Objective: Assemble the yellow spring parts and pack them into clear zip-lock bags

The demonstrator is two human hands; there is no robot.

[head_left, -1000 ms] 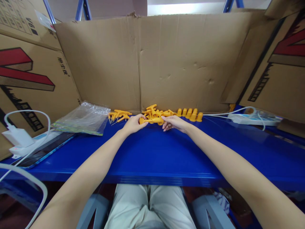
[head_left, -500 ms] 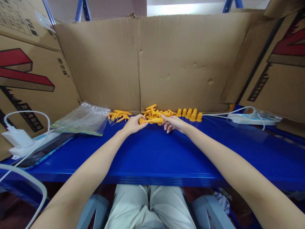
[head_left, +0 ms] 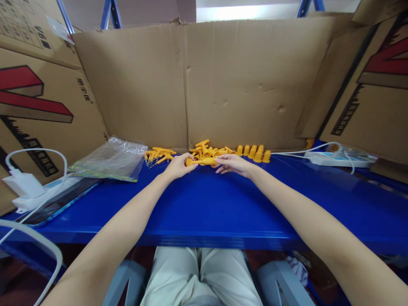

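Note:
Between my two hands, just above the blue table's back part, lies a yellow plastic corkscrew (head_left: 205,162), held roughly level. My left hand (head_left: 178,166) pinches its wider left end between thumb and fingers. At its other end my right hand (head_left: 234,164) has thumb and forefinger closed on the tip, with the other fingers loosely curled. Right behind the hands is a pile of yellow plastic parts (head_left: 203,146), partly hidden. Yellow T-shaped handles with metal spirals (head_left: 159,154) lie left of my left hand. Several yellow caps (head_left: 253,151) stand upright beyond my right hand.
A cardboard wall (head_left: 255,85) closes off the back of the blue table (head_left: 207,204). On the left lie a clear plastic bag (head_left: 111,159), a phone (head_left: 60,202) and a white charger (head_left: 24,182). A white power strip (head_left: 339,159) with cables is at right.
My right hand has turned slightly about the corkscrew's right end, and its fingers lie straighter now. My left hand and the surrounding parts have stayed in place.

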